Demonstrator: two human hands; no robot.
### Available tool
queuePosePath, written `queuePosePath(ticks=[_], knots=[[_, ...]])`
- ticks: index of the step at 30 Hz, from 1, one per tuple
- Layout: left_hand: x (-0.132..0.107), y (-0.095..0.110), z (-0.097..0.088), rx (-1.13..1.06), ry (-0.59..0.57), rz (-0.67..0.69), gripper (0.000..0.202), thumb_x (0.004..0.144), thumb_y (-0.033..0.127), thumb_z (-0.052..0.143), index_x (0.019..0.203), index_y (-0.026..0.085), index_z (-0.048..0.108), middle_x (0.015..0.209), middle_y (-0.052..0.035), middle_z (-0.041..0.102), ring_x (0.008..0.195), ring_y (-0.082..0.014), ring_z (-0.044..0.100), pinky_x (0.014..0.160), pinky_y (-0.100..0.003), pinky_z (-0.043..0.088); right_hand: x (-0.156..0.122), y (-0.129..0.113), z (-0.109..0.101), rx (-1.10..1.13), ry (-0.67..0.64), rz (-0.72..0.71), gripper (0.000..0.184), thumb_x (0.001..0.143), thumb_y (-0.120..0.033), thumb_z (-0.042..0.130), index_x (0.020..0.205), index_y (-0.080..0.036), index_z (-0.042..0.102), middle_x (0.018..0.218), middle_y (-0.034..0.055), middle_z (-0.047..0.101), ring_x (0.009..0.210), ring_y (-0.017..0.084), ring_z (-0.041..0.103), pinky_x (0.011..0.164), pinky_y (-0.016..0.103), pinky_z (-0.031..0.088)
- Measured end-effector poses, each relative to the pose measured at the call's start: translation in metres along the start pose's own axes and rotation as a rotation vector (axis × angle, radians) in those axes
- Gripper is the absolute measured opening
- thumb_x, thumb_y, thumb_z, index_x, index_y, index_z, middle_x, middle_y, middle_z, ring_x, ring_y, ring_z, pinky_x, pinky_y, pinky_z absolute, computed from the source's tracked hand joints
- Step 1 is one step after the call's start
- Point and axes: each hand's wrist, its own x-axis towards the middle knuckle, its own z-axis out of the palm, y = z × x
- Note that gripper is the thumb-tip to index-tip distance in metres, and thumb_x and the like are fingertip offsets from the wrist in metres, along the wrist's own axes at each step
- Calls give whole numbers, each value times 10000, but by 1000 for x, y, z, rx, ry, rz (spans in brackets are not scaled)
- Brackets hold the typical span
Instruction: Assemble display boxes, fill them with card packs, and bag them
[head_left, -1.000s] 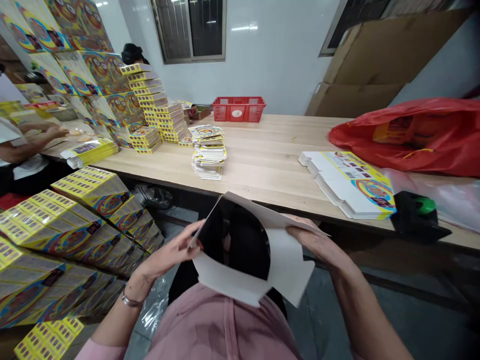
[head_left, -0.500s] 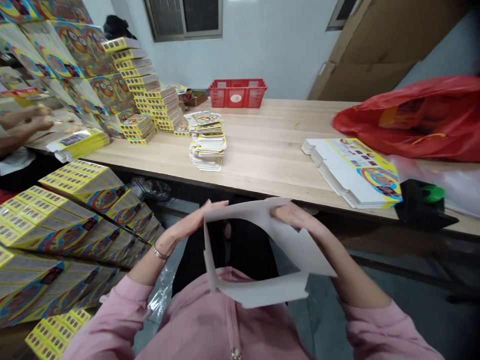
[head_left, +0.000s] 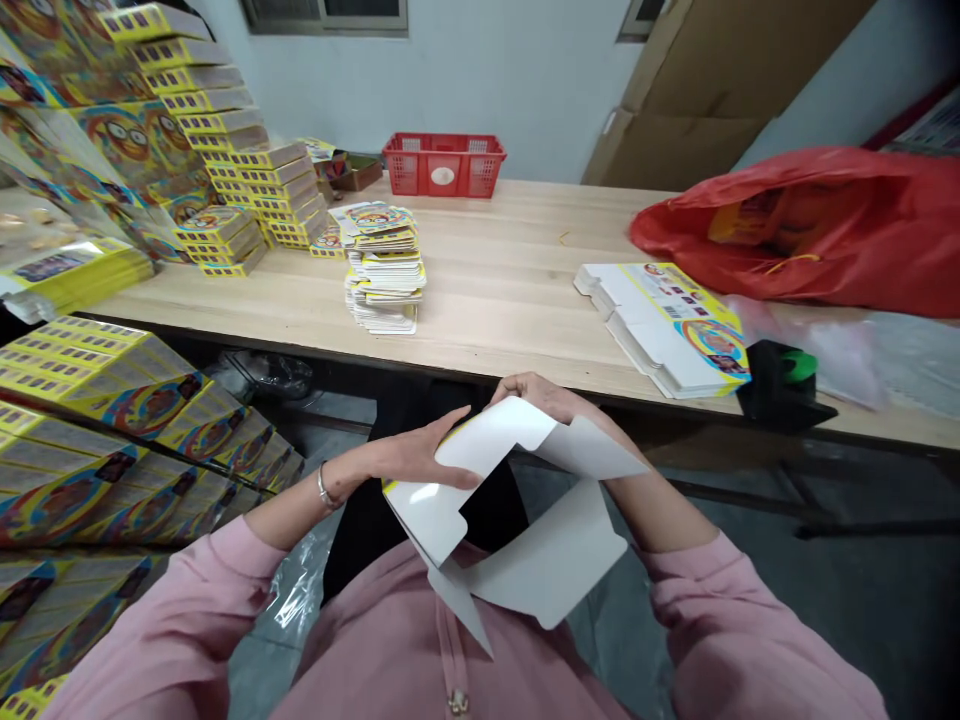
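I hold a half-formed cardboard box (head_left: 525, 545) over my lap, white on the inside with a yellow printed edge. My left hand (head_left: 416, 455) presses a white flap inward with its fingers laid along it. My right hand (head_left: 544, 395) grips the far top edge of the box, partly hidden behind the flaps. Ahead on the wooden table (head_left: 502, 300) lies a stack of flat box blanks (head_left: 664, 325) and a pile of printed cards (head_left: 381, 270).
Finished yellow boxes (head_left: 112, 410) are stacked at my left and piled high on the table's left end (head_left: 225, 180). A red basket (head_left: 444, 165) stands at the back, a red plastic bag (head_left: 810, 235) at right, a black tape dispenser (head_left: 780, 385) near the edge.
The view has tilted down and left. My left hand has folded a side flap inward over the box opening; the right hand has stayed on the far edge.
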Motion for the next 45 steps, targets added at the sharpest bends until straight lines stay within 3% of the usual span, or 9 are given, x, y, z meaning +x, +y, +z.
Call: queuePosePath(ticks=[7, 14, 17, 26, 31, 35, 39, 42, 45], knots=[[-7, -6, -2, -11, 125, 41, 889, 744, 452, 735, 1529, 315, 338, 1235, -58, 677, 1043, -287, 650, 848, -354, 499, -15, 10, -15, 376, -50, 17, 579, 817, -584, 598, 1262, -214, 632, 1289, 108, 651, 1123, 249, 624, 886, 359, 527], [0, -23, -13, -162, 88, -51, 729, 860, 594, 582, 1509, 325, 386, 1008, -24, 742, 662, -186, 661, 526, -245, 429, -41, 26, 5, 497, -108, 105, 947, 680, -601, 753, 1488, -257, 399, 1487, 101, 494, 1268, 288, 545, 985, 425, 519], [5, -23, -16, -170, 141, -3, 707, 810, 549, 663, 1446, 292, 494, 1056, -31, 745, 726, -194, 670, 567, -244, 447, -42, 9, 14, 381, -124, 185, 972, 764, -520, 734, 1555, -239, 243, 1461, 121, 519, 1222, 268, 585, 964, 402, 536], [16, -25, -25, -70, 103, 32, 665, 834, 563, 632, 1410, 242, 543, 1253, -69, 685, 1025, -258, 654, 833, -295, 479, -32, -11, 40, -450, -8, 134, 709, 846, -352, 639, 1464, -150, 355, 1281, 150, 642, 1104, 328, 642, 909, 410, 497], [5, -34, -25, -234, 265, 3, 614, 841, 579, 640, 1331, 210, 626, 1283, -98, 677, 1158, -305, 622, 980, -370, 452, -36, -18, 52, -483, 52, 146, 678, 889, -338, 554, 1488, -157, 296, 1249, 146, 662, 1089, 325, 653, 873, 373, 480], [-41, -62, -9, -650, 501, 206, 566, 934, 600, 503, 1355, 235, 603, 1491, -97, 513, 1417, -304, 407, 1170, -445, 297, -43, -17, 52, -436, 70, 158, 730, 896, -363, 541, 1518, -123, 243, 1292, 170, 640, 1117, 320, 639, 888, 363, 472], [-84, -86, 31, -896, 613, 250, 746, 826, 669, 623, 1447, 273, 506, 1619, -75, 316, 1501, -329, 238, 1223, -453, 219, -45, -11, 59, -441, 86, 179, 743, 889, -420, 532, 1514, -119, 269, 1143, 155, 708, 998, 339, 679, 815, 376, 485], [-87, -87, 59, -816, 737, 165, 1034, 680, 589, 817, 1544, 306, 325, 1654, -75, 216, 1517, -327, 186, 1233, -415, 212, -42, -6, 70, -474, 155, 147, 730, 869, -434, 532, 1495, -125, 318, 1048, 146, 730, 961, 364, 687, 791, 394, 488], [-73, -81, 74, -706, 872, 38, 1090, 739, 555, 784, 1587, 300, 148, 1657, -89, 203, 1502, -301, 243, 1214, -416, 261, -40, 2, 83, -480, 218, 114, 745, 859, -456, 522, 1492, -117, 321, 1028, 152, 732, 938, 377, 691, 785, 413, 490]])
